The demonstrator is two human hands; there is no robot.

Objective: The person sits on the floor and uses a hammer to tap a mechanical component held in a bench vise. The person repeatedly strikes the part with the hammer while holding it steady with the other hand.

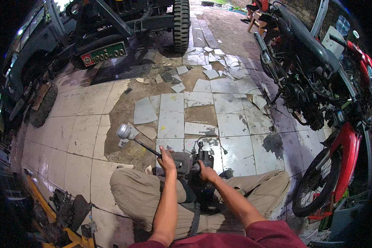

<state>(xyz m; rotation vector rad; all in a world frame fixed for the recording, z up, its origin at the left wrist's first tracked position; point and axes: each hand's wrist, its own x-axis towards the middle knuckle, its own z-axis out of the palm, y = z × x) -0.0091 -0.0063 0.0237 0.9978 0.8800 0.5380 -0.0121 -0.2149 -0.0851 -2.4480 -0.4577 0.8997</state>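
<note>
I sit on the floor with a dark metal gear lever assembly [180,160] in front of my legs. My left hand [167,161] is wrapped round the lower part of its rod [146,148], which slants up to the left and ends in a round silver knob [123,131]. At the right end of the assembly, my right hand [206,171] is closed on a dark part [195,168] that I cannot name. Beyond that hand stands a short black fitting [201,148]. A thin black cable [221,144] curves beside it.
Broken tiles [211,74] lie loose over bare ground ahead. A red and black motorcycle [314,62] stands on the right. A vehicle with a large tyre [181,27] is at the far left. Yellow metal parts [41,200] lie near left. Another person [258,12] sits far right.
</note>
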